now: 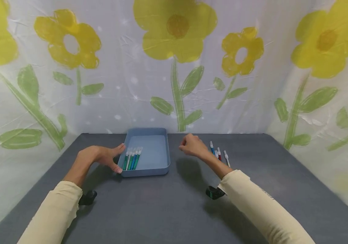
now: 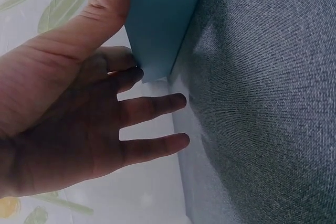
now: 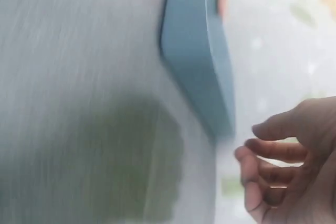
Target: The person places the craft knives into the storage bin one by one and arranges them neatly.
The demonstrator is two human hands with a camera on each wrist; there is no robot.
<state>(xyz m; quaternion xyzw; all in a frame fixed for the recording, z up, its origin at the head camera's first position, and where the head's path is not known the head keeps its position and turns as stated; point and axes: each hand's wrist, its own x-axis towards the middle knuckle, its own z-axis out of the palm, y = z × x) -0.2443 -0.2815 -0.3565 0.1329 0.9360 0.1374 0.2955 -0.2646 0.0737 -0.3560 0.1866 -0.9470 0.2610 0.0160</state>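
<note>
My left hand (image 1: 102, 157) is at the left side of a blue tray (image 1: 154, 149), thumb at its front left corner, fingers spread. In the left wrist view this hand (image 2: 79, 98) has thumb and index finger against the tray wall (image 2: 157, 19). Several markers (image 1: 132, 159) with white caps and green or blue barrels lie side by side in the tray's left part. Right of the tray, my right hand (image 1: 193, 145) hovers over the table; in the right wrist view its fingers (image 3: 252, 174) are loosely bent and hold nothing.
Beyond my right hand lie several loose markers, among them a blue one (image 1: 212, 147), a red one (image 1: 219, 155) and a white one (image 1: 227, 158). A curtain with yellow flowers (image 1: 177, 27) hangs behind the grey table (image 1: 161, 210).
</note>
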